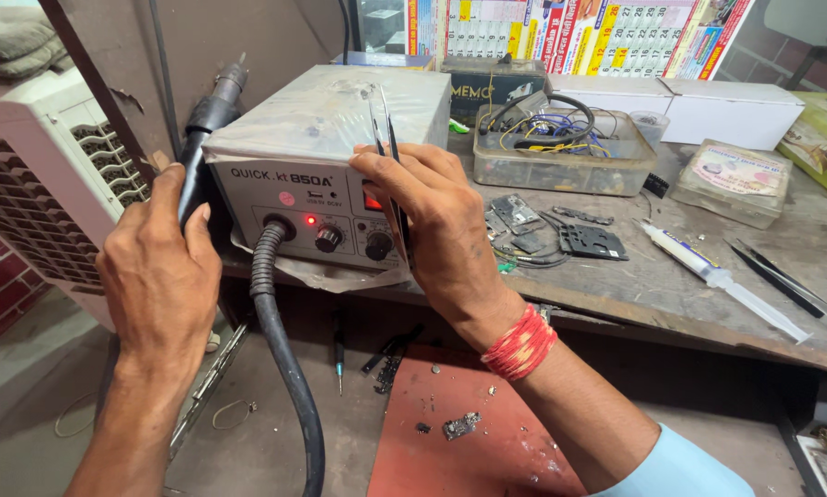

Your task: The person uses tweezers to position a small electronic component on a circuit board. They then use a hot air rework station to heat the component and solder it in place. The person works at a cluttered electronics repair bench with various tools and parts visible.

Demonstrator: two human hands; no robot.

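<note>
The hot air wand (203, 129) is black and long, with a thin metal tip pointing up. It stands almost upright beside the left wall of the grey box-shaped heating machine (330, 120), which sits at the left end of the counter (671, 294). A thick black ribbed hose (280, 340) hangs from the machine's front. The thin metal tweezers (390, 175) stand upright against that front.

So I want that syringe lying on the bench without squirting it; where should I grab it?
Grip the syringe around its clear barrel mid-length, coming from above. It lies flat and diagonal on the bench, so pinch across the barrel, avoiding both the plunger end and the tip.
</note>
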